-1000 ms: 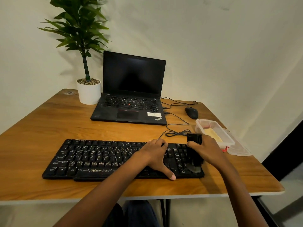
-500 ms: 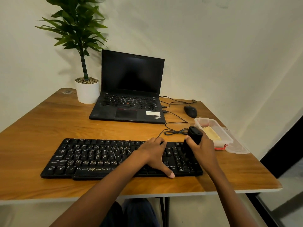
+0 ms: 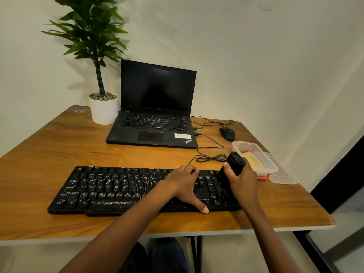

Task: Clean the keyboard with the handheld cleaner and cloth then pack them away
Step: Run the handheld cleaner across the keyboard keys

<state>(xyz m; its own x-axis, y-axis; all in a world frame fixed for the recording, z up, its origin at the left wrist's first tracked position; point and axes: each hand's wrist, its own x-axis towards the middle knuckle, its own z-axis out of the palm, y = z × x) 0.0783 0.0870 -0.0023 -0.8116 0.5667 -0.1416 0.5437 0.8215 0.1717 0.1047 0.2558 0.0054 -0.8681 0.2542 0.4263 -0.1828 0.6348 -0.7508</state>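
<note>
A black keyboard [image 3: 110, 189] with dusty, smeared keys lies across the front of the wooden table. My left hand [image 3: 185, 184] rests flat on its right half, fingers spread, thumb at the front edge. My right hand [image 3: 243, 179] grips a black handheld cleaner [image 3: 233, 164], tilted, its lower end down on the number pad. A yellow cloth [image 3: 253, 160] lies inside a clear plastic box [image 3: 273, 167] just right of the keyboard.
An open black laptop [image 3: 153, 119] stands behind the keyboard, with a white potted plant [image 3: 103, 109] to its left. A black mouse [image 3: 227, 133] and coiled cable [image 3: 210, 157] lie at the back right. The box's clear lid [image 3: 283, 177] rests beside the box near the table's right edge.
My right hand has tipped the cleaner more upright and drawn it up the number pad away from the front edge. My left hand has stayed on the keyboard.
</note>
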